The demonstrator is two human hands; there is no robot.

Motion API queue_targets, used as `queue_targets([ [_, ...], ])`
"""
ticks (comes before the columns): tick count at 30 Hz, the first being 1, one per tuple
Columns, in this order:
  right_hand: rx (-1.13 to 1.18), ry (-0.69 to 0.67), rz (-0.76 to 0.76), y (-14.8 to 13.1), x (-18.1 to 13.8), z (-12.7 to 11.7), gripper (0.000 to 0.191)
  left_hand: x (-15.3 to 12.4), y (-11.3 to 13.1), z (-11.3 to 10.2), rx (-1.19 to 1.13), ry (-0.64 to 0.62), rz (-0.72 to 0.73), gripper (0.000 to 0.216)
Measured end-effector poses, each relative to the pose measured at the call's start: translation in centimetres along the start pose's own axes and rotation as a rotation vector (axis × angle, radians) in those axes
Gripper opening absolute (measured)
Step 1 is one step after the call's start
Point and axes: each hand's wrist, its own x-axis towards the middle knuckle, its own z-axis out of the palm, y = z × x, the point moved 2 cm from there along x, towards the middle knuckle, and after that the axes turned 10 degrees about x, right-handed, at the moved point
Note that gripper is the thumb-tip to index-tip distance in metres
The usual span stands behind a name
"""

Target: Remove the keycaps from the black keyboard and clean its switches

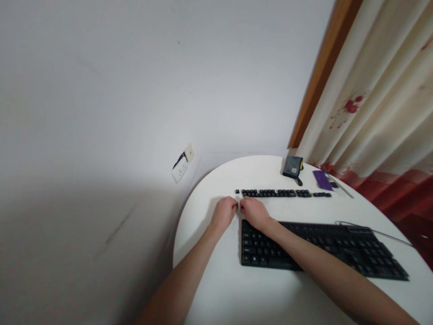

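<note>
My left hand (224, 211) and my right hand (254, 212) are close together above the white table, just short of a row of loose black keycaps (286, 193). Both have their fingers curled in a pinch, and whatever they may hold is too small or hidden to make out. One single keycap (237, 191) lies apart at the left end of the row. A black keyboard (324, 248) is on the near side, partly under my right wrist and forearm. The top left of the keyboard is partly hidden by my right hand.
The round white table (206, 280) stands against a wall with a socket (180, 169). At its far right are a dark box-like object (292, 167) with a strap, a purple cloth-like piece (322, 180) and a thin stick (345, 192). A cable (389, 235) trails right; a curtain (368, 90) hangs behind.
</note>
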Motion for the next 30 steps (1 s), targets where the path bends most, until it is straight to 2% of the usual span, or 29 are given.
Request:
queue_targets([
  [4,0.098,0.063,0.000,0.8,-0.8,-0.3,0.016,-0.3,0.0,0.1,-0.059,-0.032,-0.041,0.014],
  [7,0.344,0.203,0.005,2.0,-2.6,-0.7,0.015,-0.8,0.2,-0.1,-0.233,-0.085,-0.057,0.011],
  [11,0.657,0.320,0.053,3.7,-5.6,-0.5,0.011,-1.7,0.6,-0.9,-0.635,-0.301,-0.094,0.018],
  [14,0.751,0.324,0.075,4.3,-7.0,0.1,0.013,-2.3,1.1,-1.5,-0.712,-0.485,-0.084,0.023],
  [16,0.790,0.333,0.067,4.4,-7.3,0.2,0.013,-2.6,1.3,-1.7,-0.691,-0.549,-0.070,0.025],
  [30,0.785,0.332,-0.013,3.9,-7.3,-0.1,0.009,-2.8,2.1,-2.3,-0.550,-0.524,-0.044,0.022],
])
